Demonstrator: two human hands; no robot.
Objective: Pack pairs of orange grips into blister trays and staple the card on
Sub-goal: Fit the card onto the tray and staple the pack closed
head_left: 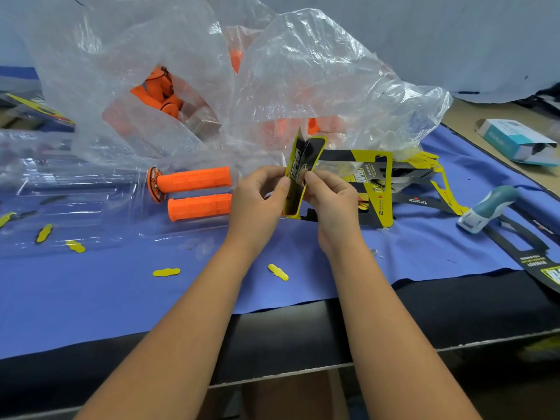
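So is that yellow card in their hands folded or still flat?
Folded. The card stands upright, its two flaps bent together, pinched between the left hand and right hand.

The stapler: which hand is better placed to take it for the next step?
Right, probably. The stapler lies on the blue cloth to the right, nearer the right hand. The left hand could keep the card.

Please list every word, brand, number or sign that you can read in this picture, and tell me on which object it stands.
"SYNERGY": on the flat yellow-and-black card lying behind the hands.
"2": on the same card, beside a red arrow; the small words after it are too blurred.
"1": on the black card strip to its right; the rest is unreadable.
Folded card held by both hands, grip flange, white-and-teal box: print too blurred.
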